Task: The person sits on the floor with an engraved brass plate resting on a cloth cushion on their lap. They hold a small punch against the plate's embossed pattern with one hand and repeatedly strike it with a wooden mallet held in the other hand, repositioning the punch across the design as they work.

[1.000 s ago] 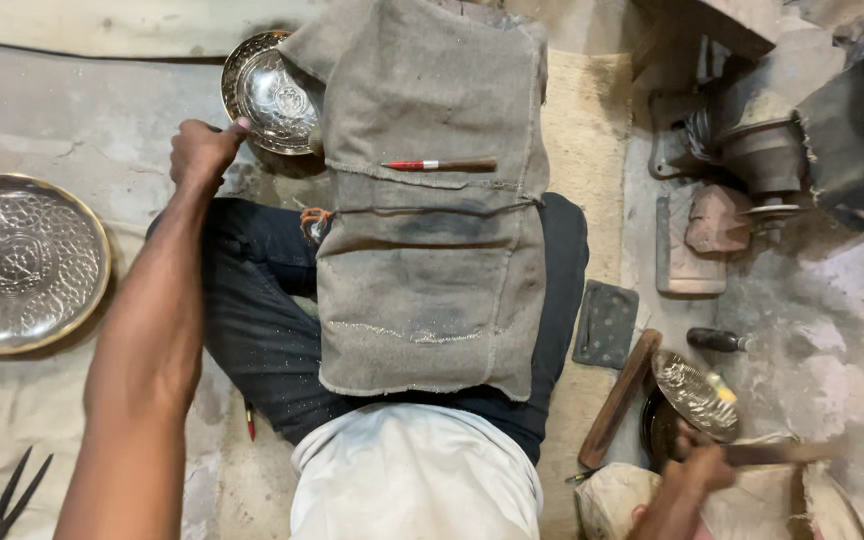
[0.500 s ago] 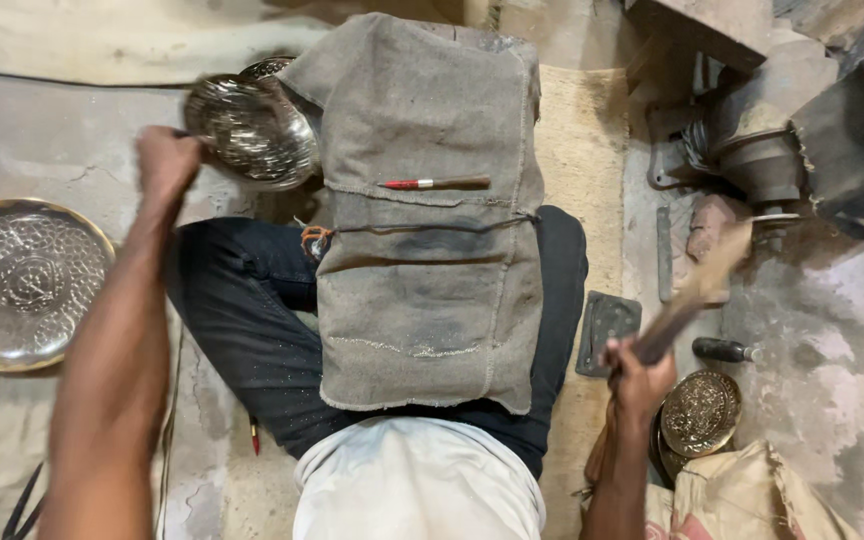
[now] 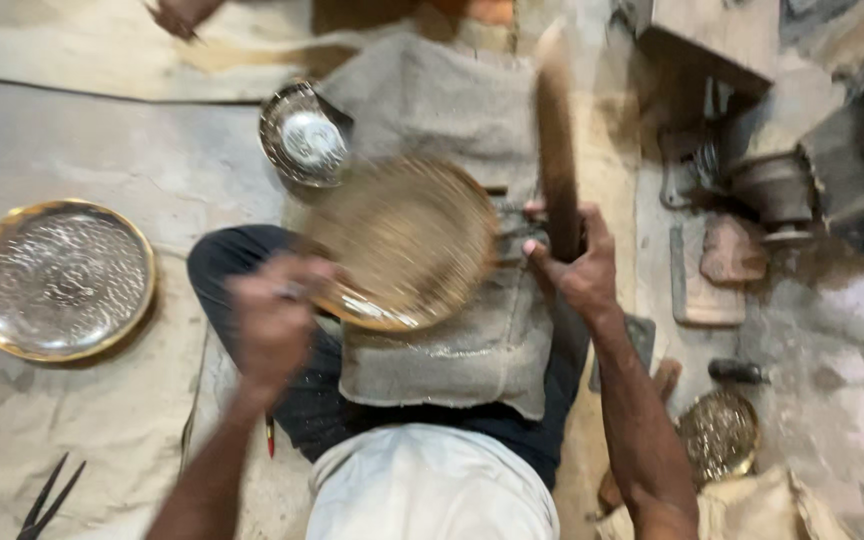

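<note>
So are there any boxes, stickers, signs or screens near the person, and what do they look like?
No boxes, stickers, signs or screens show in this picture.
Closest thing: a crumpled tan cloth sack at the bottom right, beside the small patterned round brass dish; no label shows on it.
The left hand holds a blurred round brass plate; the right hand grips a brown wooden mallet.
</note>
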